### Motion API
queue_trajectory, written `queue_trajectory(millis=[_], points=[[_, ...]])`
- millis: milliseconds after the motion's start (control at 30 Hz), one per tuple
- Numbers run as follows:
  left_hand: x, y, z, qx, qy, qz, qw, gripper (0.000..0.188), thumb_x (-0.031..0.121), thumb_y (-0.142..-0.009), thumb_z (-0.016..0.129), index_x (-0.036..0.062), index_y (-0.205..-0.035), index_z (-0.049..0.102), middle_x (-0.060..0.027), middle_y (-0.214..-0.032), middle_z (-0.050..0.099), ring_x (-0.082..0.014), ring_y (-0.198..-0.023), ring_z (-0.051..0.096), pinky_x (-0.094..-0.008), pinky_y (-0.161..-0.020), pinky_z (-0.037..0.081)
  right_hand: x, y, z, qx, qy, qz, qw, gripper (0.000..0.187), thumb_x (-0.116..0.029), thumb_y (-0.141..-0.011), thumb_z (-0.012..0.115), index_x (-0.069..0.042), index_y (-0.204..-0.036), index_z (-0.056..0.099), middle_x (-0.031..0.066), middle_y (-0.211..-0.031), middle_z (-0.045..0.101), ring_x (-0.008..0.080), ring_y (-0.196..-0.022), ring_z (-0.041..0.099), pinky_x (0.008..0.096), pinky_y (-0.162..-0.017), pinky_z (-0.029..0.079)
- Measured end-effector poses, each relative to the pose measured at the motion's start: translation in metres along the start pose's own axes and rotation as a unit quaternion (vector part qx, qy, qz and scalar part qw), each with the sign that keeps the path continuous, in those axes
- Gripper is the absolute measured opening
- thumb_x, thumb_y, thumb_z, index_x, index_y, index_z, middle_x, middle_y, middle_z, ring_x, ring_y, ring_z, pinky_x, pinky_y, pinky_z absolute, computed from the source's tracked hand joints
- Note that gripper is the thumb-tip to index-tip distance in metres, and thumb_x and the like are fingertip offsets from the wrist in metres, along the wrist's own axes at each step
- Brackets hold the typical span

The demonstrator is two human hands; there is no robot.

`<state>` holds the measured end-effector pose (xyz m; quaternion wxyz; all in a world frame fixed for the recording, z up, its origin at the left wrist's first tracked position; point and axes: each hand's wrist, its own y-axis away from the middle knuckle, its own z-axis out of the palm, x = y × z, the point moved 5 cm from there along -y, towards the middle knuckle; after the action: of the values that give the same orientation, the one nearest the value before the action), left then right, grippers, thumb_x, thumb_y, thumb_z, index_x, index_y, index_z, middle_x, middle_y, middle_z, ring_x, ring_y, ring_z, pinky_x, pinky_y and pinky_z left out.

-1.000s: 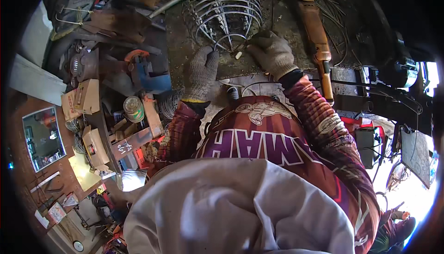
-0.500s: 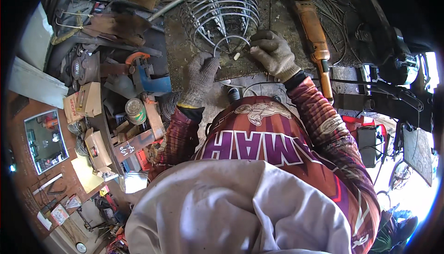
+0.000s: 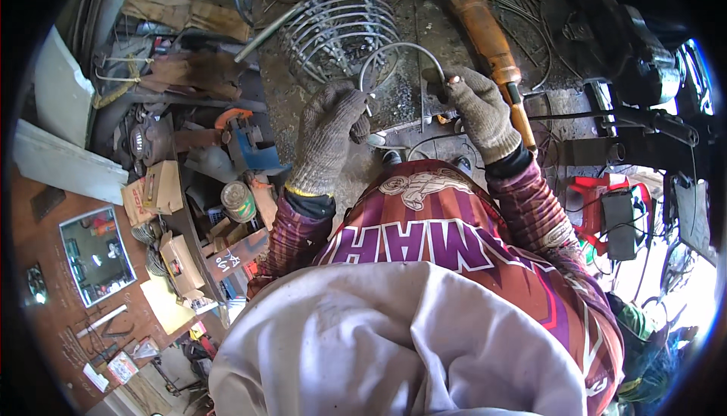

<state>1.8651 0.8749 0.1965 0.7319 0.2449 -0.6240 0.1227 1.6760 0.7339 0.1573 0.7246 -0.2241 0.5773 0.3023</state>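
A thin grey metal rod bent into an arch [image 3: 402, 45] spans between my hands, raised over the front edge of the workbench [image 3: 388, 117]. My left hand [image 3: 327, 136], in a grey knitted glove, is closed on its left end. The other end is pinched by my gloved right hand [image 3: 482, 111]. A small pale spot shows at the right fingertips; I cannot tell what it is. Just beyond the arch lies a rounded cage of curved metal rods [image 3: 341, 26], partly behind the arch and my left hand.
An orange angle grinder [image 3: 487, 41] with a yellow disc lies right of the cage. Loose wire rods [image 3: 522, 18] are scattered behind it. A metal bar [image 3: 266, 35] reaches out from the cage's left. A cluttered shelf with a can [image 3: 238, 201] and cardboard boxes [image 3: 180, 264] stands to my left.
My hands have moved apart and nearer to me, lifting the arched rod from beside the cage. The small white piece seen on the bench earlier no longer shows there. The view has shifted.
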Motion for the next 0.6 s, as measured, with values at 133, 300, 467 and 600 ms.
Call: queue_trajectory(millis=[133, 300, 467, 600], points=[[0.008, 0.002, 0.023, -0.035, 0.035, -0.003, 0.999, 0.016, 0.018, -0.099, 0.06, 0.003, -0.104, 0.064, -0.0044, -0.072, 0.065, -0.0105, -0.058, 0.057, -0.0271, -0.054, 0.047, -0.003, 0.021, -0.012, 0.009, -0.113, 0.029, 0.993, 0.027, -0.02, -0.101, 0.062, -0.002, -0.12, 0.069, 0.0012, -0.095, 0.07, 0.008, -0.086, 0.06, 0.0251, -0.079, 0.05], [0.005, 0.004, 0.049, -0.061, 0.109, -0.048, 0.991, 0.021, 0.017, -0.098, 0.059, 0.0022, -0.113, 0.064, -0.0074, -0.074, 0.067, -0.0136, -0.058, 0.06, -0.0291, -0.054, 0.051, -0.011, 0.043, -0.025, -0.012, -0.175, 0.018, 0.984, 0.028, -0.018, -0.1, 0.062, 0.0, -0.121, 0.067, 0.0003, -0.091, 0.067, 0.0082, -0.084, 0.058, 0.0244, -0.079, 0.048], [0.006, 0.005, 0.07, -0.127, 0.084, -0.071, 0.986, 0.028, 0.017, -0.098, 0.058, 0.001, -0.121, 0.063, -0.0056, -0.075, 0.066, -0.0102, -0.055, 0.055, -0.0263, -0.053, 0.049, -0.015, 0.058, -0.039, 0.029, -0.099, -0.003, 0.995, 0.019, -0.013, -0.098, 0.064, 0.001, -0.111, 0.068, -0.001, -0.086, 0.065, 0.0074, -0.078, 0.057, 0.0244, -0.075, 0.048], [0.008, 0.01, 0.065, -0.142, -0.002, -0.059, 0.988, 0.027, 0.02, -0.099, 0.06, 0.0007, -0.116, 0.066, -0.0037, -0.076, 0.067, -0.0067, -0.055, 0.054, -0.0212, -0.051, 0.044, 0.006, 0.062, -0.046, -0.004, -0.062, -0.016, 0.998, 0.019, -0.014, -0.098, 0.064, -0.003, -0.114, 0.066, -0.002, -0.085, 0.064, 0.0066, -0.079, 0.057, 0.0249, -0.073, 0.048]])
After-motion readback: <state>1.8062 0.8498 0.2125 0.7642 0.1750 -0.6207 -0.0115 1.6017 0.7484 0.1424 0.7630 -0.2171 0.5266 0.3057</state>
